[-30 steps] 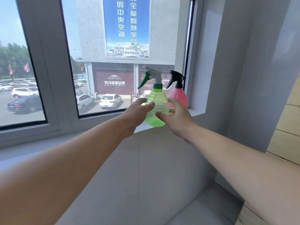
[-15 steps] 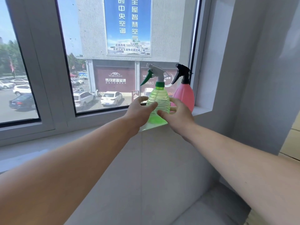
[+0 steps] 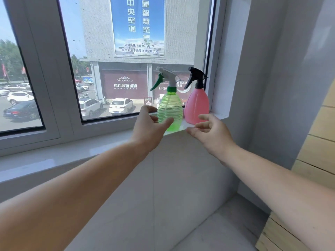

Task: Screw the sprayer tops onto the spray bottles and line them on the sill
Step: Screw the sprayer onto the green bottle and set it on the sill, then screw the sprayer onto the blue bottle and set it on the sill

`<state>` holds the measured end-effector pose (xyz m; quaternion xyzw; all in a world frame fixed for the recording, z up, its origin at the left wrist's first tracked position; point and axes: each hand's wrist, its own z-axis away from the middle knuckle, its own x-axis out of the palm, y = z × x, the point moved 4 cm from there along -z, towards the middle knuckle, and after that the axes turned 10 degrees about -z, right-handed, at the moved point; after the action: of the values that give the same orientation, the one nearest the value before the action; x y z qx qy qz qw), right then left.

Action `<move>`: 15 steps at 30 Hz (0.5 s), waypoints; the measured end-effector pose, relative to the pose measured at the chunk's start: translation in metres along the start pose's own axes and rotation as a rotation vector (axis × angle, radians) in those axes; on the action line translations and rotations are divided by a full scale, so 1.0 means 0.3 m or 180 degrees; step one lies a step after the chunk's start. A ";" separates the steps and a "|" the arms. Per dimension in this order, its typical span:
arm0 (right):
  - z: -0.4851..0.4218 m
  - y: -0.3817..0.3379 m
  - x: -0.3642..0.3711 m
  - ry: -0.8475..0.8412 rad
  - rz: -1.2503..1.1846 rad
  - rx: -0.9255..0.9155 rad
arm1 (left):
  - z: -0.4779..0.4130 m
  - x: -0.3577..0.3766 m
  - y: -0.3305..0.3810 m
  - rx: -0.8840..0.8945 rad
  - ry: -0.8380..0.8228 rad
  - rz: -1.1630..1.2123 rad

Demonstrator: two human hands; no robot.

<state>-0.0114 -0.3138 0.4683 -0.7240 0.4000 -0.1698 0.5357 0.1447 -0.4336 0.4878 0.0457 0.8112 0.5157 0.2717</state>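
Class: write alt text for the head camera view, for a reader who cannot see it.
A green spray bottle and a pink spray bottle, both with sprayer tops on, stand side by side on a window sill. The left hand is at the green bottle, thumb across its front; the right hand hovers open nearby.

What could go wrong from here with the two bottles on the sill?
1. The green bottle stands near the sill's front edge, and the left hand's thumb crosses its base, so pulling away could tip it off.
2. The pink bottle stands close beside it, so a sideways nudge might knock both over.
The right hand is clear and open.
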 end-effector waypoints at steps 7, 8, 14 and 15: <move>0.305 0.243 -0.205 0.0099 0.0089 0.0596 | 0.270 0.268 -0.135 -0.0356 -0.1084 0.0071; 0.361 0.305 -0.237 0.0125 0.0144 0.0751 | 0.315 0.330 -0.181 -0.0523 -0.1334 0.0091; 0.644 0.745 -0.388 0.0047 0.0572 0.1743 | 0.556 0.661 -0.503 -0.1265 -0.2516 -0.0530; 0.687 0.817 -0.408 0.0043 0.0628 0.1898 | 0.597 0.706 -0.549 -0.1360 -0.2649 -0.0649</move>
<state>-0.0459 -0.1148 0.1913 -0.4916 0.4044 -0.2316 0.7357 0.0862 -0.2896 0.2051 0.1116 0.5097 0.5796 0.6260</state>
